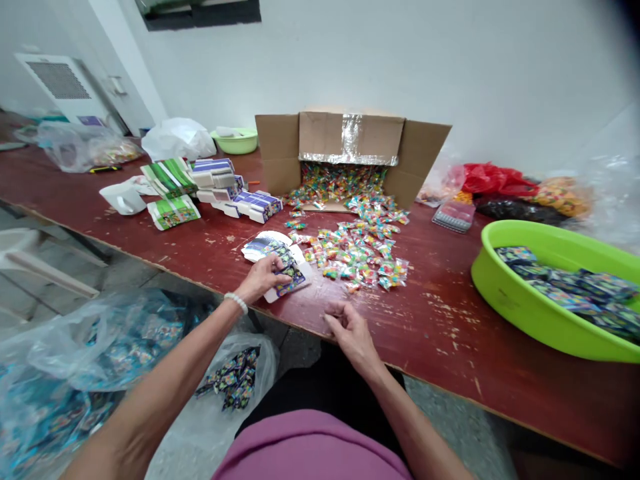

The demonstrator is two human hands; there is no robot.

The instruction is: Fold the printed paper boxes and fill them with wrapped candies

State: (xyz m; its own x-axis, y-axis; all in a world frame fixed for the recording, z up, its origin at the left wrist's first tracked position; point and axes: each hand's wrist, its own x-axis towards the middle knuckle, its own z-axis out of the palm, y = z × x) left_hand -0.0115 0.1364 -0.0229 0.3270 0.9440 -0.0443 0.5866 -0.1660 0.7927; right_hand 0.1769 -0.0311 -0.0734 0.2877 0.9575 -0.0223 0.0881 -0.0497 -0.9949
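Observation:
My left hand (pixel 261 279), with a beaded bracelet at the wrist, is closed on a dark printed packet (pixel 293 279) over an opened, flattened white carton (pixel 270 295) at the table's near edge. My right hand (pixel 350 332) is just above that edge, to the right of the carton. Its fingers are curled in against the thumb, and whatever they may hold is hidden. Small clear-wrapped colourful candies (pixel 350 257) lie spread beyond both hands. They trail out of an opened cardboard box (pixel 350 137) tipped towards me.
Stacked green cartons (pixel 173 213), purple cartons (pixel 257 205) and a white mug (pixel 123 199) stand left on the red table (pixel 430 307). A lime-green tub (pixel 525 327) with dark packets is at right. Below left are plastic bags (pixel 145 340) of packets and a white chair (pixel 50 267).

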